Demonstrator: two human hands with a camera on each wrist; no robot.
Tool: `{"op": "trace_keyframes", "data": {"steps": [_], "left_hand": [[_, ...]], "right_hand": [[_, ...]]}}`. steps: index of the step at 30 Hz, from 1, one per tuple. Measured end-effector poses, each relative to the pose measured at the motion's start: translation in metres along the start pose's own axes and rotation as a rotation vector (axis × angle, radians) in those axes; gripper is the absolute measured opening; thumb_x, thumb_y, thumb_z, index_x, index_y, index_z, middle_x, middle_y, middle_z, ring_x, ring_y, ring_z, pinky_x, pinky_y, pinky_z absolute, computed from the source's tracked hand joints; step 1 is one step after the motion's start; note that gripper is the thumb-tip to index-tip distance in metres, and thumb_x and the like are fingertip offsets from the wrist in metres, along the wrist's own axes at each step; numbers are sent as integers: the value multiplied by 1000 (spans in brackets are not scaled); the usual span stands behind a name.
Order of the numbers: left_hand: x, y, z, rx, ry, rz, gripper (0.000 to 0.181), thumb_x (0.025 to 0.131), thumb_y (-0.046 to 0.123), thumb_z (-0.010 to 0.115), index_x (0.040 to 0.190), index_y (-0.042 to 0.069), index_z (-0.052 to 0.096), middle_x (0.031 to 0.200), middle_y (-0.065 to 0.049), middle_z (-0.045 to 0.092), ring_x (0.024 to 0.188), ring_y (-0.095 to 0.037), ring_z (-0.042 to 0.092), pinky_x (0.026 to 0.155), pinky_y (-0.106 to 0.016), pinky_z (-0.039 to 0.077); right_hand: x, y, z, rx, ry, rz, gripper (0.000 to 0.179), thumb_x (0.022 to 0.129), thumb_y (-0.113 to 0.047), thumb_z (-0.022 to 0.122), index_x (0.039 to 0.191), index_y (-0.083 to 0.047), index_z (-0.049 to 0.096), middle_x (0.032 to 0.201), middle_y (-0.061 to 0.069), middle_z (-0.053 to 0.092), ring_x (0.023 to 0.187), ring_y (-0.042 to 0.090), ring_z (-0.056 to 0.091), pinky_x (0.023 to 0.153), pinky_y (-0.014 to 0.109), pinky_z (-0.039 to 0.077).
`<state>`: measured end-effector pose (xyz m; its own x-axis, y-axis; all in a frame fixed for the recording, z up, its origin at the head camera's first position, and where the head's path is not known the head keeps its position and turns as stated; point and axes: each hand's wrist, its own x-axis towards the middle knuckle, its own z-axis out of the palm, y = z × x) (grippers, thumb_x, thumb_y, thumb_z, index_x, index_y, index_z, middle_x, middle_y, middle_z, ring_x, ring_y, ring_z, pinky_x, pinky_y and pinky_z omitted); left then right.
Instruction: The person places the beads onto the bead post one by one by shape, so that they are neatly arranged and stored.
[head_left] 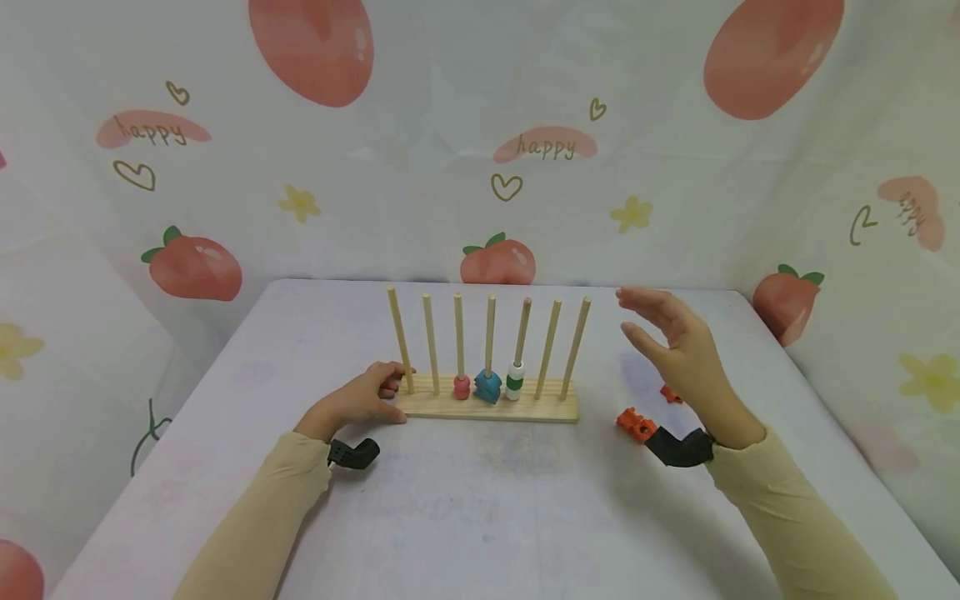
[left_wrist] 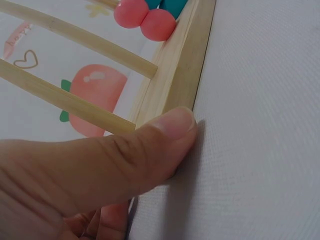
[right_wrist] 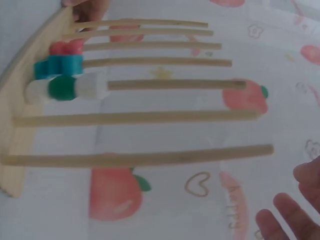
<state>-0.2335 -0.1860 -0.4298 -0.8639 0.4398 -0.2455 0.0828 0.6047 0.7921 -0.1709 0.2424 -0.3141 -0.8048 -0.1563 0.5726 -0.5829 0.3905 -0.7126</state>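
A wooden peg rack point(head_left: 420, 407) with several upright dowels stands on the table. My left hand point(head_left: 365, 393) grips its left end, thumb point(left_wrist: 167, 127) along the front edge and fingers behind. Pink beads point(head_left: 461, 387) sit low on the third dowel from the left, with blue pieces point(head_left: 487, 387) on the middle one. White beads with a green one between them, seen as a green bead point(right_wrist: 62, 87) in the right wrist view, stack on the dowel beside. Raised to the right of the rack, my right hand point(head_left: 686, 354) holds nothing, its fingers and thumb apart.
Orange pieces point(head_left: 636, 425) lie on the white table point(head_left: 465, 508) below my right hand, and another orange piece point(head_left: 671, 394) lies farther back, partly hidden by that hand. A fruit-printed cloth point(head_left: 420, 192) hangs behind the table and along its sides.
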Motion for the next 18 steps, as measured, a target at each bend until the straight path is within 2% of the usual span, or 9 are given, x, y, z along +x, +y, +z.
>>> {"op": "trace_keyframes", "data": {"steps": [4, 8, 10, 12, 15, 18], "left_hand": [[0, 0, 0, 6, 1, -2, 77, 74, 9, 83, 137, -4, 41, 123, -20, 40, 110, -29, 44, 98, -42, 39], [-1, 1, 0, -17, -1, 5, 77, 74, 8, 83, 137, -3, 42, 126, -21, 38, 112, -30, 43, 100, -44, 38], [-1, 1, -1, -29, -2, 8, 77, 73, 7, 83, 137, -3, 42, 126, -21, 38, 112, -30, 42, 100, -44, 38], [-1, 1, 0, -36, -2, 9, 77, 73, 6, 83, 138, -3, 42, 126, -21, 38, 112, -30, 42, 100, -44, 38], [-1, 1, 0, -31, -2, 6, 78, 73, 7, 83, 138, -3, 41, 126, -21, 38, 112, -30, 43, 99, -44, 38], [-1, 0, 0, -29, -4, 7, 78, 73, 7, 83, 138, -4, 41, 126, -21, 39, 112, -30, 43, 99, -44, 38]], "right_hand": [[-13, 12, -5, -98, -76, 114, 39, 91, -3, 65, 129, -6, 58, 126, 5, 62, 113, -7, 54, 96, 7, 39], [-27, 25, -6, -193, -157, 191, 39, 92, -11, 65, 130, -9, 57, 125, 13, 62, 113, 8, 59, 91, 5, 39], [-33, 32, -6, -238, -206, 226, 40, 93, -15, 65, 131, -9, 56, 126, 14, 62, 113, 20, 60, 93, 13, 44], [-40, 41, -5, -246, -258, 269, 41, 93, -18, 65, 132, -8, 55, 127, 15, 61, 114, 30, 60, 96, 25, 48], [-51, 54, -5, -251, -343, 329, 43, 93, -19, 66, 132, -6, 54, 130, 15, 59, 117, 35, 58, 99, 47, 45], [-61, 65, -6, -240, -406, 381, 43, 91, -17, 67, 130, -3, 55, 131, 15, 59, 117, 37, 57, 99, 52, 43]]}}
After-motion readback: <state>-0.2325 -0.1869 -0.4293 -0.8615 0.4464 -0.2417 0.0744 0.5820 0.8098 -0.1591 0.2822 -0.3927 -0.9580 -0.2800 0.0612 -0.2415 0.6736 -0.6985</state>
